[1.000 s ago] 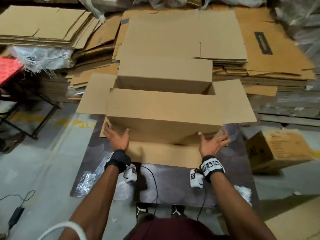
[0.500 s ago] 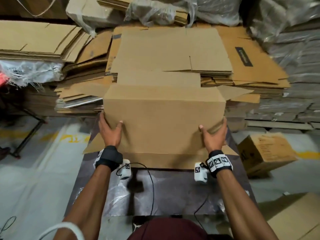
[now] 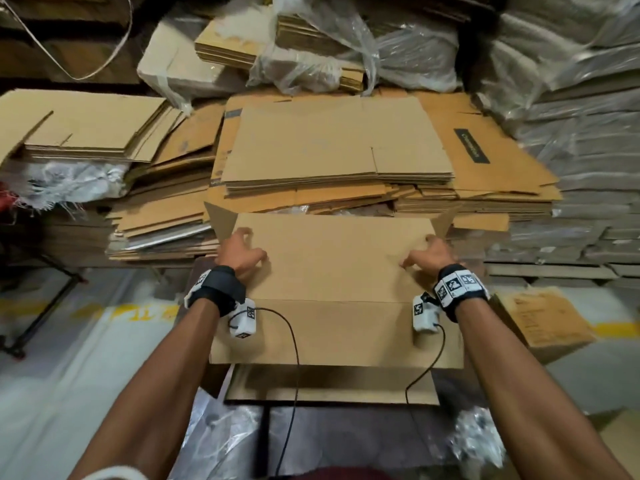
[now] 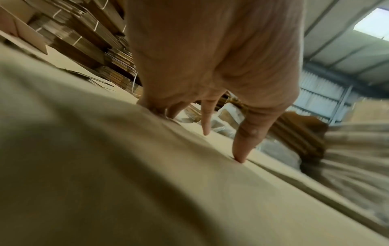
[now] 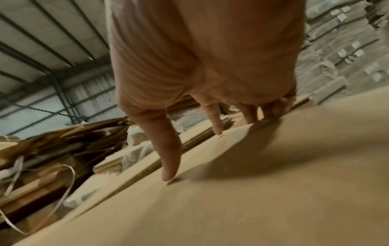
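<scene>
A large brown cardboard box (image 3: pixel 332 268) lies on the dark table with a plain panel facing up and two side flaps sticking out at its far corners. My left hand (image 3: pixel 239 253) rests on the panel near the far left corner, fingers spread, fingertips pressing the board. My right hand (image 3: pixel 428 255) does the same near the far right corner. The left wrist view shows straight fingers (image 4: pixel 242 146) touching the cardboard (image 4: pixel 147 183). In the right wrist view, straight fingers (image 5: pixel 168 158) touch the board (image 5: pixel 273 183). Neither hand curls round an edge.
Stacks of flattened cartons (image 3: pixel 332 150) rise just behind the box, with more at the left (image 3: pixel 86 129). Plastic-wrapped bundles (image 3: pixel 575 140) fill the right. A small closed carton (image 3: pixel 543 320) sits on the floor at right. Crumpled plastic (image 3: pixel 221 441) lies on the table (image 3: pixel 346 441).
The box has rolled away from me, so its open top is gone from view and a plain panel faces up. Both hands moved from the near lower corners to the far corners.
</scene>
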Demonstrator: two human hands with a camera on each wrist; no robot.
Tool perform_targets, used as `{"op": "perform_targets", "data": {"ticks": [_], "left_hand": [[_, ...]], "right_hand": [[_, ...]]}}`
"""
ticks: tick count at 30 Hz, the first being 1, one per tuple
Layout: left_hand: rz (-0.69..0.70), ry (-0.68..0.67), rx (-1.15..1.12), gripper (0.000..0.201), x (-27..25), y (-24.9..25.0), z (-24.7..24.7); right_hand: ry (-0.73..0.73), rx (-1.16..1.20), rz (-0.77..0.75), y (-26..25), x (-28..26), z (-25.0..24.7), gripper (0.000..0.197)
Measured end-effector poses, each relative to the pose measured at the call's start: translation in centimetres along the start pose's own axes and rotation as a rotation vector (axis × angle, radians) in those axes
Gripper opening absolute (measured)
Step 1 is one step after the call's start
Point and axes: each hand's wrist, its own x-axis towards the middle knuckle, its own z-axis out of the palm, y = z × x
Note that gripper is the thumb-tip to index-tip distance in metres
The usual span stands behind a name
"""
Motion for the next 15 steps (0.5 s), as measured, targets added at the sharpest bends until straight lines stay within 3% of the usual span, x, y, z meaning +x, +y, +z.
{"op": "perform_targets", "data": {"ticks": [3,5,8,12,15], "left_hand": [[-0.013,-0.057,0.105,0.071,0.6,-1.4,0.9],[0.035,0.0,0.268,0.065,0.3,-2.3,1.7],[0.27,0.089,0.478,0.059,-2.2,-1.8,3.5],[0.51,-0.102,0.417,0.058,-7.8,-1.2,6.8],[0.705,-0.16,0.494,0.077,-11.7,-2.3,9.6]], "right_hand": [[-0.022,0.028,-0.036,1.5,0.4,2.1,0.111],[0.055,0.02,-0.057,2.0,-0.9,3.0,0.101],[0.208,-0.12,-0.114,2.0,-3.3,3.5,0.084],[0.302,-0.244,-0.214,1.8,-6.0,4.8,0.06],[0.369,-0.319,-0.3,2.8,-7.9,6.3,0.053]]}}
